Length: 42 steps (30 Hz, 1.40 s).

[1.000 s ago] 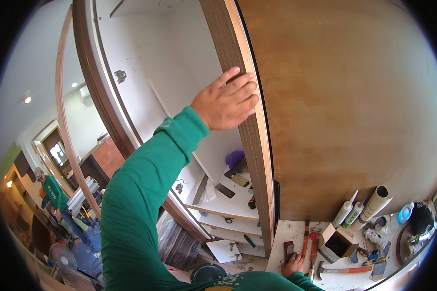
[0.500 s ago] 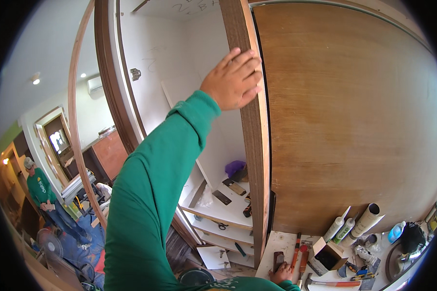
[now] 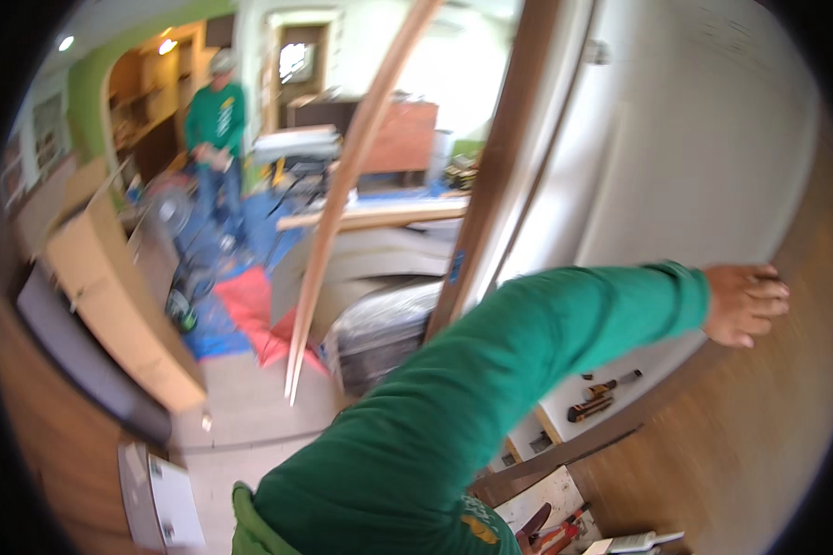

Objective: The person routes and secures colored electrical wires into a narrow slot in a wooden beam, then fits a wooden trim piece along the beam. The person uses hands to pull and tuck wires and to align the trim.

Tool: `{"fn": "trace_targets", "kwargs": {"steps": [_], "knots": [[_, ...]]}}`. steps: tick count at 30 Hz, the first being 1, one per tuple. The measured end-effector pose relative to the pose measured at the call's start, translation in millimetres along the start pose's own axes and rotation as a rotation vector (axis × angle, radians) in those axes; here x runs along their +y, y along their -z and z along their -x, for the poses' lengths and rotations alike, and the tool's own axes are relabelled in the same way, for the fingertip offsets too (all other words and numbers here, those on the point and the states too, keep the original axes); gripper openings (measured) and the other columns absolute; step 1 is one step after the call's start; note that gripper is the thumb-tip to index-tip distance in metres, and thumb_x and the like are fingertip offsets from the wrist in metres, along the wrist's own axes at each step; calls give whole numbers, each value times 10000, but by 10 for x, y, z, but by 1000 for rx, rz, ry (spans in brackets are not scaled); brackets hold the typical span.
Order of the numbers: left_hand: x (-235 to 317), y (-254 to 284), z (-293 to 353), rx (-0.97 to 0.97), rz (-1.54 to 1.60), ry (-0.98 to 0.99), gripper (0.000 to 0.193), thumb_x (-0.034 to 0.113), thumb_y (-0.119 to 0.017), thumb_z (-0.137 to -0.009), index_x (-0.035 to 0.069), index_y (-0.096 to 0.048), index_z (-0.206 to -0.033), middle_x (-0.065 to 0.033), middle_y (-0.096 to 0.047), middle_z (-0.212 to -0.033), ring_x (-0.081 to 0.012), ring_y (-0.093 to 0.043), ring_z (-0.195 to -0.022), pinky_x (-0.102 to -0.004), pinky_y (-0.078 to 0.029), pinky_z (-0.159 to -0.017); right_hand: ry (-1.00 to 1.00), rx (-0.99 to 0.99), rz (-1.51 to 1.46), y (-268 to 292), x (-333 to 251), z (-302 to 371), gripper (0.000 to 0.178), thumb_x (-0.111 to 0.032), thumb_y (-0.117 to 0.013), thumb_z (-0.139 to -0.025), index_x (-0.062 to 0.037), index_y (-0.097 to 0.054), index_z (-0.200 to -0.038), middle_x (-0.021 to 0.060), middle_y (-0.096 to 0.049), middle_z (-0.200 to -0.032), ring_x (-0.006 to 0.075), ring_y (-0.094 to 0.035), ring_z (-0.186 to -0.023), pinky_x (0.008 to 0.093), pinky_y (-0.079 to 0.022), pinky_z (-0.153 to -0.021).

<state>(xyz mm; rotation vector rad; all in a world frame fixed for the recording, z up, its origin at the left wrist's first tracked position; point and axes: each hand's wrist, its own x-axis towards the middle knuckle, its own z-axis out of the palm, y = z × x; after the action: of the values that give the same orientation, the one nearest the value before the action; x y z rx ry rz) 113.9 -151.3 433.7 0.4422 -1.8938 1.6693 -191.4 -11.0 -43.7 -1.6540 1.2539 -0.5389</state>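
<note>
My left arm, in a green sleeve, reaches across to the right. At its end my left hand rests against the brown wooden upright at the cabinet's edge, fingers extended and slightly apart. Palm and thumb are mostly hidden. My right hand is out of view. Beyond the hand stretches a brown wood panel. Below my forearm, dark-and-orange hand tools lie on a white cabinet shelf. At the bottom, reddish tools and a white sealant tube lie on a worktop. Motion blurs much of the picture.
A thin curved wooden strip stands upright ahead, left of a brown door frame. A person in green stands far left, holding something small. A large cardboard box, fan and red sheet occupy the left floor.
The view has swung left, bringing the room and co-worker nearer the middle. My left hand stays on the upright, now appearing farther right and lower. My right hand has left the picture.
</note>
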Motion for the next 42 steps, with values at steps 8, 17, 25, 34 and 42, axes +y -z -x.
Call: {"fn": "trace_targets", "kwargs": {"steps": [8, 17, 25, 34, 42], "knots": [[363, -499, -17, 178, -71, 356, 559, 338, -624, -830, 6, -715, -1271, -175, -586, -1472, -375, -423, -1463, -669, -185, -1247, -93, -36, -244, -86, -229, -220, 596, -378, -734, -838, -15, -596, -1290, 216, -595, -1336, 384, -574, -1232, 472, -485, -1054], [406, -789, -46, 283, 23, 462, 676, 292, -618, -705, -34, -694, -1292, -202, -620, -1421, -391, -442, -1444, -702, -130, -1247, -131, -63, -342, -79, -229, -389, 564, -373, -716, -857, -27, -605, -1289, 198, -614, -1316, 364, -593, -1208, 462, -497, -1039], [428, -850, -23, 293, 5, 465, 675, 267, -634, -687, -63, -692, -1273, -219, -622, -1405, -408, -445, -1437, -707, -139, -1244, -141, -101, -408, -123, -198, -458, 537, -368, -699, -874, -37, -613, -1287, 182, -631, -1299, 347, -609, -1188, 452, -508, -1026], [442, -820, 1, 247, 13, 479, 682, 274, -634, -717, -59, -667, -1311, -198, -606, -1426, -408, -462, -1412, -703, -147, -1247, -164, -126, -457, -151, -143, -460, 507, -363, -681, -894, -48, -621, -1286, 164, -650, -1280, 327, -628, -1165, 442, -520, -1011], [453, -797, 8, 219, -43, 473, 673, 298, -630, -750, -55, -660, -1323, -180, -612, -1420, -408, -453, -1419, -702, -144, -1247, -176, -123, -510, -86, -58, -402, 481, -359, -665, -911, -59, -629, -1285, 148, -667, -1263, 309, -645, -1144, 432, -531, -998]]}}
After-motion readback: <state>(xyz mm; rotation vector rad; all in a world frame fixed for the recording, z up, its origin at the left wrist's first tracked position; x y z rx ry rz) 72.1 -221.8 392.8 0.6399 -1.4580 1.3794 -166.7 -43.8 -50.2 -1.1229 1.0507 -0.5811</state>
